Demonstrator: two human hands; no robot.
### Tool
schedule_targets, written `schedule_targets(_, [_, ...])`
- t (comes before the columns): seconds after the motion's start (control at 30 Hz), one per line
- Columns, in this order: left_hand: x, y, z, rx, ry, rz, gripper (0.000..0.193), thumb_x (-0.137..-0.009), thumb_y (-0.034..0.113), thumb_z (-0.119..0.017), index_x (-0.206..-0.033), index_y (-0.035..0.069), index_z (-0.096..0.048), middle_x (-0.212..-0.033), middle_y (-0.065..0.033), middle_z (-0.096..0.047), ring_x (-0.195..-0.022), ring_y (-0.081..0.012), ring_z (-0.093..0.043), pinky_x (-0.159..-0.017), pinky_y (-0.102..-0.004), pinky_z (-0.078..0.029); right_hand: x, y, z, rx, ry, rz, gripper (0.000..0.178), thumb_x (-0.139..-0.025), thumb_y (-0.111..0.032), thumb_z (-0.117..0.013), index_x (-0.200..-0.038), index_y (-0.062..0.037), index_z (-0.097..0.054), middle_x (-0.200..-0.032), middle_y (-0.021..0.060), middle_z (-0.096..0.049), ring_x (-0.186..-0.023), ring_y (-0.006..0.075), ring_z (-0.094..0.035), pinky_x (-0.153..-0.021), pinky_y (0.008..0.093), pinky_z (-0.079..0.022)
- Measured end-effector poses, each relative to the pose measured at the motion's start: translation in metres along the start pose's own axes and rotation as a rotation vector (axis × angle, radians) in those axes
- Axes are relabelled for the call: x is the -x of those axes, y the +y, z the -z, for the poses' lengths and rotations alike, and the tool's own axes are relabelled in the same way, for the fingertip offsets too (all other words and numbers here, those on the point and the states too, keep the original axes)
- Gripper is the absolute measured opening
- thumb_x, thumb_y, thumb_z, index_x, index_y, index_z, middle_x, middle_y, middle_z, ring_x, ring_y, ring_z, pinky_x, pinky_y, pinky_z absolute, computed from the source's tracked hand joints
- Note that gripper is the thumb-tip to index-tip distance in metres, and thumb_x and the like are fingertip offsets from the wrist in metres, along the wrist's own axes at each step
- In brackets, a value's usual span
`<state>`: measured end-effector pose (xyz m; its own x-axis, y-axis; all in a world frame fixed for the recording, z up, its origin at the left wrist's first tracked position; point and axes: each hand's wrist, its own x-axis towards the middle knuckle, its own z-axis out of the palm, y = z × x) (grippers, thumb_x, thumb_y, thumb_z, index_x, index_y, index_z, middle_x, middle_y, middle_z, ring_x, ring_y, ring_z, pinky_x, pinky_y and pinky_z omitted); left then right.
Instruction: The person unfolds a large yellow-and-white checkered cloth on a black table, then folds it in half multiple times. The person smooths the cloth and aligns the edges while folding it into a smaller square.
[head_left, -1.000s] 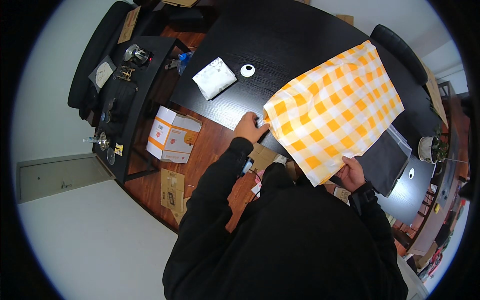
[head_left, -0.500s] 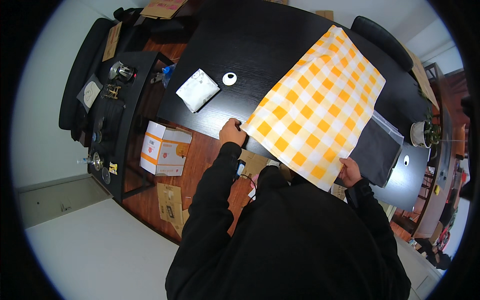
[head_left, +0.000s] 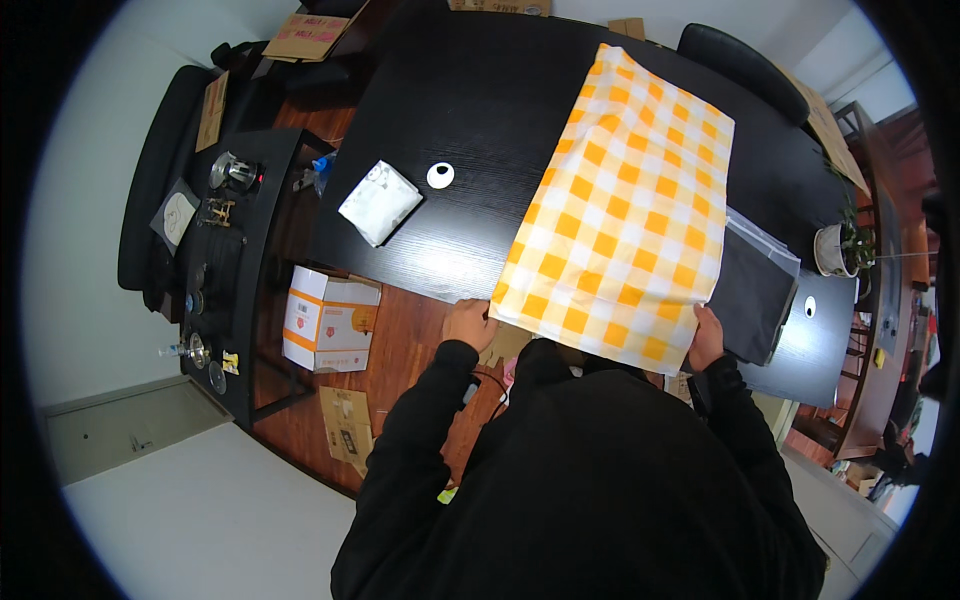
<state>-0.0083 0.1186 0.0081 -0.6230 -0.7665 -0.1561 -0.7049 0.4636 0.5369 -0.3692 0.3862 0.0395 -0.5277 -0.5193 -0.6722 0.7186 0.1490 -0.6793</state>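
Observation:
A yellow and white checked cloth lies over the black table, its near edge hanging past the table's front side toward my body. My left hand pinches the cloth's near left corner, just off the table edge. On the other side, my right hand grips the cloth's right edge near its lower corner. Some fingertips of both hands are hidden by the fabric. The far end of the cloth narrows and lies rumpled.
Left of the cloth sit a folded white-grey packet and a white round cable-hole cover. A dark flat folder-like stack lies to the right, near a potted plant. An open carton stands on the floor, left.
The cloth has turned and shifted a little, its far end swinging left. Both hands keep their hold, the left slightly lower in the picture. The whole view has tilted a bit.

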Motion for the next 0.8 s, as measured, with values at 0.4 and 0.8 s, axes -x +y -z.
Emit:
schedule_targets(0.4, [-0.02, -0.016, -0.015, 0.805, -0.208, 0.612, 0.025, -0.083, 0.027, -0.069, -0.093, 0.005, -0.065, -0.079, -0.0034, -0.068, -0.066, -0.0139, -0.064, -0.06, -0.03, -0.048, 0.009, -0.022, 0.024, 0.433, -0.177, -0.126, 0.03, -0.095, -0.01, -0.049, -0.123, -0.0013, -0.056, -0.111, 0.0096, -0.067, -0.093, 0.0207, -0.068, -0.078, 0.0339, -0.057])
schedule_targets(0.8, [0.039, -0.024, -0.018, 0.663, -0.731, 0.553, 0.033, -0.081, 0.032, -0.076, -0.096, 0.003, -0.071, -0.082, -0.0049, -0.068, -0.073, -0.0111, -0.062, -0.059, -0.0261, -0.047, -0.011, -0.038, 0.003, 0.366, -0.268, 0.11, 0.024, -0.095, -0.008, -0.051, -0.116, 0.0027, -0.057, -0.106, 0.0091, -0.067, -0.088, 0.0167, -0.065, -0.084, 0.0299, -0.051])
